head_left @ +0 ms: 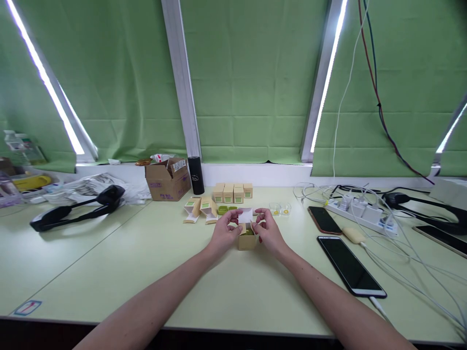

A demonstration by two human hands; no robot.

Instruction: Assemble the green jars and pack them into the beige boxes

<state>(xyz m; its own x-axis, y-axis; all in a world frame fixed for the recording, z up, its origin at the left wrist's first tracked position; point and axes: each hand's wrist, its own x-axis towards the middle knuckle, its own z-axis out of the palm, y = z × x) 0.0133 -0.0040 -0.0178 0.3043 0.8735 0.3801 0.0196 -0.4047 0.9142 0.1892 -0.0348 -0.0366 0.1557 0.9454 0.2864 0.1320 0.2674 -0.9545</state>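
Note:
A small kraft box (247,242) stands open in front of me, with something green inside and its white-lined lid (245,215) raised at the back. My left hand (225,230) pinches the box's left flap between thumb and fingers. On the other side my right hand (269,230) holds the right flap the same way. Just behind my left hand are green containers (223,209). Two open kraft boxes (208,209) lie to their left. Several closed kraft boxes (228,193) stand in a group farther back. Two small clear cups (285,209) sit behind my right hand.
A cardboard carton (168,180) and a black bottle (196,175) stand at the back. Phones (350,265), a power strip (359,214) and loose white cables spread over the right. A black headset-like device (78,209) lies on the left.

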